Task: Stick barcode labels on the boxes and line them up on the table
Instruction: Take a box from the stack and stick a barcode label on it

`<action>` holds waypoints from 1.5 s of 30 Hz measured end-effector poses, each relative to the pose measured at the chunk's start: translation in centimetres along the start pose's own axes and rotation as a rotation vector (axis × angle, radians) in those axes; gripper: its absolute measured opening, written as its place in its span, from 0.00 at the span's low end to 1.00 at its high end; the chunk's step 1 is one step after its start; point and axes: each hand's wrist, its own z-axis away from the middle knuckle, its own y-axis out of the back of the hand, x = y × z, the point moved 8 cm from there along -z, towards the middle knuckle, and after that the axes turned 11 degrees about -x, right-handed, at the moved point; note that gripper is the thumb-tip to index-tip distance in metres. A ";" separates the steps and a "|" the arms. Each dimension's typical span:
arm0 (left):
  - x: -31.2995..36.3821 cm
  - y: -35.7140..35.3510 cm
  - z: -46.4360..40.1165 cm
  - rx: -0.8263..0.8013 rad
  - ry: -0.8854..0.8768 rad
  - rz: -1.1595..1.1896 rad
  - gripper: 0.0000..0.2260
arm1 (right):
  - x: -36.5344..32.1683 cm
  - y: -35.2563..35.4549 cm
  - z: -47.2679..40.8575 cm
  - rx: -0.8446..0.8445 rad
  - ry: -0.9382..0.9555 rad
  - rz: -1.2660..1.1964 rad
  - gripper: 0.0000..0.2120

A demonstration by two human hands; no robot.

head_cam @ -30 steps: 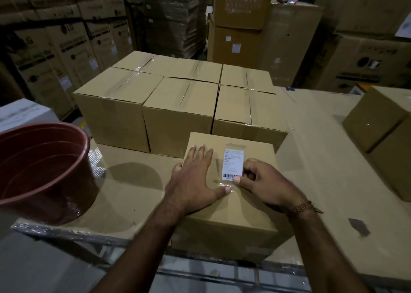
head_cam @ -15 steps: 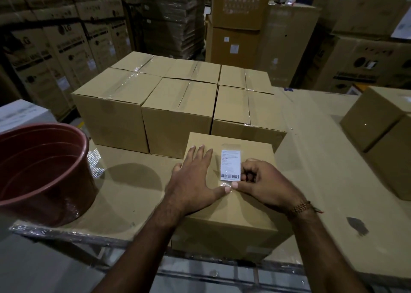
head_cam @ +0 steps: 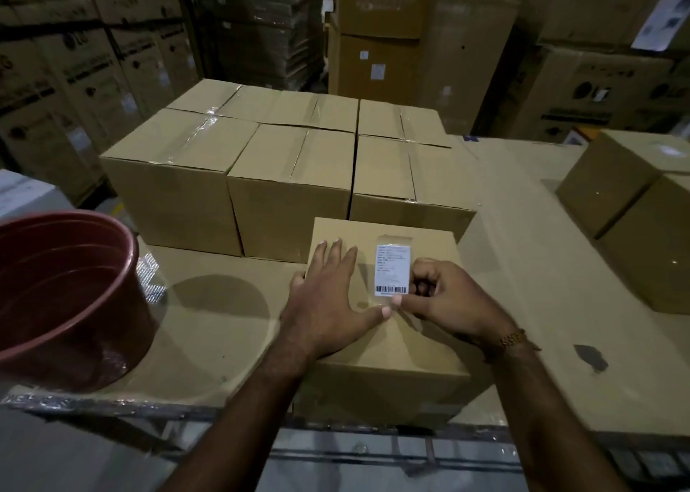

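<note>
The table (head_cam: 522,275), covered in brown cardboard, carries everything. Behind the near box (head_cam: 388,342) stands a block of taped boxes (head_cam: 283,178), touching its far edge; two more boxes (head_cam: 634,230) sit well to its right, and a red bucket (head_cam: 63,297) well to its left. The near box stands at the table's front edge. The left hand (head_cam: 328,301) lies flat on the near box's top, fingers straight and spread. The right hand (head_cam: 444,301), fingers curled, presses its thumb at the lower edge of the white barcode label (head_cam: 392,269), which lies on the near box's top between the hands.
</note>
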 end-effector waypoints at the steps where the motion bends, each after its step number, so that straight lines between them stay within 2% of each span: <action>1: 0.0 0.0 0.0 -0.001 0.002 -0.001 0.51 | 0.0 0.1 0.0 0.004 0.011 -0.006 0.12; 7: 0.1 -0.2 0.0 -0.015 -0.022 -0.020 0.49 | -0.2 0.6 0.3 -0.002 0.046 -0.069 0.21; 13: 0.1 -0.4 -0.2 -0.018 -0.054 -0.051 0.47 | 0.4 0.7 0.5 0.045 0.041 -0.081 0.09; 23: 0.5 -0.5 -0.1 -0.030 -0.055 -0.094 0.45 | 0.5 1.0 0.4 0.125 0.083 -0.103 0.09; 32: 0.6 -0.4 0.3 -0.001 -0.059 -0.095 0.42 | 0.2 1.0 0.6 0.128 0.118 -0.148 0.10; 35: 0.7 -0.4 0.3 -0.010 -0.045 -0.098 0.41 | 0.1 1.0 0.8 0.110 0.114 -0.158 0.07; 45: 0.7 0.1 0.6 -0.066 -0.015 -0.022 0.48 | -0.7 0.8 1.0 0.060 0.095 -0.390 0.07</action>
